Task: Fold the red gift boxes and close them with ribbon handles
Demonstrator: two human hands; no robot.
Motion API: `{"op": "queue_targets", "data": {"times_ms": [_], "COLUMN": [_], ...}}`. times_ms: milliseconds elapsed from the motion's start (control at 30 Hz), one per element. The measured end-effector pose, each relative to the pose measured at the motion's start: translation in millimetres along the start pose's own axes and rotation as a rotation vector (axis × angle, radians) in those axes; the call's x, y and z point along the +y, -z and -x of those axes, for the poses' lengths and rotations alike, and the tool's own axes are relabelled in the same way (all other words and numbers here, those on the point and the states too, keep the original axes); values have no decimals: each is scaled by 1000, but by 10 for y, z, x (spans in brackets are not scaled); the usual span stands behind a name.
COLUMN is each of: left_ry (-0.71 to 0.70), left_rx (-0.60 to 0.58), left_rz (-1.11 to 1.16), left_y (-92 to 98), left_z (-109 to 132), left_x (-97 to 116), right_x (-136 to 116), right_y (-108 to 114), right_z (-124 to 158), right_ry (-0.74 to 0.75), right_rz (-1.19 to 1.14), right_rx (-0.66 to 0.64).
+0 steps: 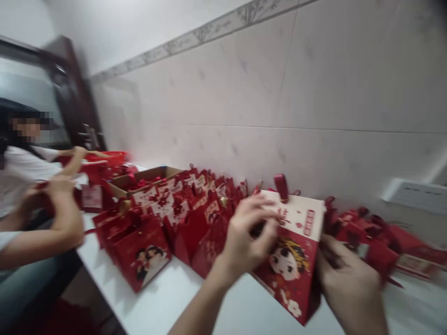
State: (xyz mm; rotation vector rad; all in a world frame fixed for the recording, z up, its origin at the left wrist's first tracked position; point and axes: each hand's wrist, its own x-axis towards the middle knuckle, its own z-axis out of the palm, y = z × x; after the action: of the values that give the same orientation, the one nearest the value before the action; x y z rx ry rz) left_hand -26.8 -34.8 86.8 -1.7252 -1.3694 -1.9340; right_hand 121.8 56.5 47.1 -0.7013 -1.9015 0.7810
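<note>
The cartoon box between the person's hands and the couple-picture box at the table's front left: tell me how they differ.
The cartoon box has the left hand and right hand on it; the couple box stands on the table, untouched. The cartoon box shows one large face; the couple box, two small figures. Both have red on their fronts.

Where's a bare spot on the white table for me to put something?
There's bare smooth white tabletop between the red paper gift bag with two printed figures and the wearer's bare left forearm. Another patch lies at lower right, beside the right hand. It's crowded along the pale tiled wall, where red-and-cream bags stand packed together.
</note>
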Motion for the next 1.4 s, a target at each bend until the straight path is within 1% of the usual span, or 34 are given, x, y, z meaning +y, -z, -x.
{"op": "queue_targets", "data": {"times_ms": [33,67,100,133,167,200,267,367,467,533,700,833,933,1000,1033,1067,1100,1167,1233,1267,1300,1333,1400], "left_ry": [61,155,263,369,464,532,602,629,668,671,586,547,540,573,598,621,639,652,609,564,505,441,349], "left_rx": [76,115,122,74,3,-65,-149,-155,-164,-147,-59,0,33,16,4,2,17,95,161,150,107,39,-112], "left_rz": [-53,-59,-33,5,39,63,88,145,200,206,218,202,201,231,250,271,295,344,391,407,416,419,404], "left_y": [32,68,108,153,201,248,327,387,394,382,317,272,242,213,196,179,165,152,162,172,182,191,199], "left_z": [-24,-49,-74,-96,-116,-129,-141,-135,-135,-136,-111,-96,-112,-127,-134,-139,-143,-147,-145,-139,-129,-114,-72], "left_x": [-100,-186,-253,-295,-313,-310,-259,-156,-90,-73,-57,-16,-3,-39,-73,-115,-161,-245,-283,-277,-255,-220,-134], "right_x": [-63,-121,-170,-210,-240,-258,-268,-253,-254,-271,-319,-331,-330,-321,-312,-298,-281,-234,-187,-169,-158,-154,-168], "right_y": [-15,-36,-59,-77,-88,-91,-76,-35,-6,0,-19,5,81,133,150,156,150,105,31,-8,-42,-71,-105], "right_z": [-6,-9,-11,-12,-11,-9,-5,-9,-19,-19,-7,-3,2,5,6,6,3,-16,-54,-77,-100,-120,-148], "right_ry": [-78,-140,-192,-243,-284,-318,-363,-372,-367,-370,-367,-371,-387,-370,-363,-364,-377,-460,-539,-555,-553,-538,-519], "right_rz": [-92,-185,-283,-387,-470,-536,-609,-610,-594,-586,-599,-568,-514,-481,-471,-473,-491,-608,-756,-815,-856,-880,-912], "right_rx": [4,-3,-23,-62,-107,-153,-225,-270,-300,-327,-370,-393,-507,-588,-589,-556,-493,-291,-101,-23,46,100,153]}}
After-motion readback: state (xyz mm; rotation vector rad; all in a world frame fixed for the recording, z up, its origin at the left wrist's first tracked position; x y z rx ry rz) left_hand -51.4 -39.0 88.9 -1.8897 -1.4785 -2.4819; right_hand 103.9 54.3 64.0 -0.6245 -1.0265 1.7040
